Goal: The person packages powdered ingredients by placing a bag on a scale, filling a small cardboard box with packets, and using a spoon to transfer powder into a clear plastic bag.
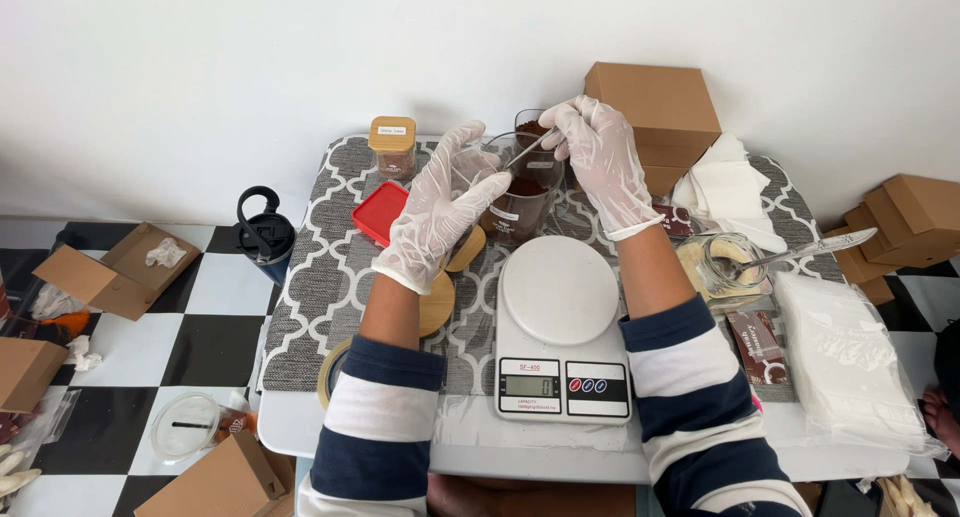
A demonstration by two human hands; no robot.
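Both my hands wear thin white gloves. My left hand point(436, 209) grips a clear glass jar point(517, 202) partly filled with dark brown powder, tilted a little behind the scale. My right hand point(598, 155) holds a metal spoon point(527, 151) whose tip reaches into the jar's mouth. Just behind stands a second glass jar point(530, 129) of the same brown powder. A white digital kitchen scale point(560, 322) with a bare round platform sits in front of the jar, between my forearms.
On the patterned mat point(320, 287): a small jar with a wooden lid point(392, 145), a red lid point(380, 213), round wooden lids point(440, 299), a glass jar with a spoon point(735, 265), brown sachets point(758, 345), white paper bags point(845, 362), cardboard boxes point(655, 112). A dark bottle point(264, 235) stands left.
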